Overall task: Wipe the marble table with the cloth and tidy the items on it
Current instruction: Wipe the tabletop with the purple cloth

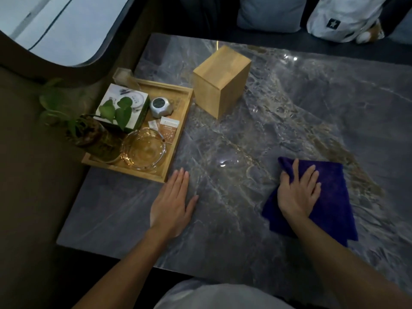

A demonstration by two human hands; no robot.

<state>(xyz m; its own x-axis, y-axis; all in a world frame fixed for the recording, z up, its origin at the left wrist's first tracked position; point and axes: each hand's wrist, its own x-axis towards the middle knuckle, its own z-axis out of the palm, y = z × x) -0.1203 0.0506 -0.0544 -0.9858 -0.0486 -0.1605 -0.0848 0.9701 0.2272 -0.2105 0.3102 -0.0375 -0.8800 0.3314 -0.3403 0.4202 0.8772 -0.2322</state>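
Note:
The grey marble table [301,112] fills the middle of the view. A dark blue cloth [330,197] lies flat on its near right part, and my right hand [298,190] presses down on the cloth's left half with fingers spread. My left hand [172,202] rests flat and empty on the bare marble, just in front of a wooden tray's [176,139] near corner. A plain wooden box [219,81] stands upright on the marble behind the tray's right side.
The tray at the table's left holds a potted plant [93,134], a glass ashtray [143,149], a green and white box [124,105], a small silver gadget [160,107] and paper sachets [167,128]. A brown seat lies left, cushions and a white bag [341,16] behind.

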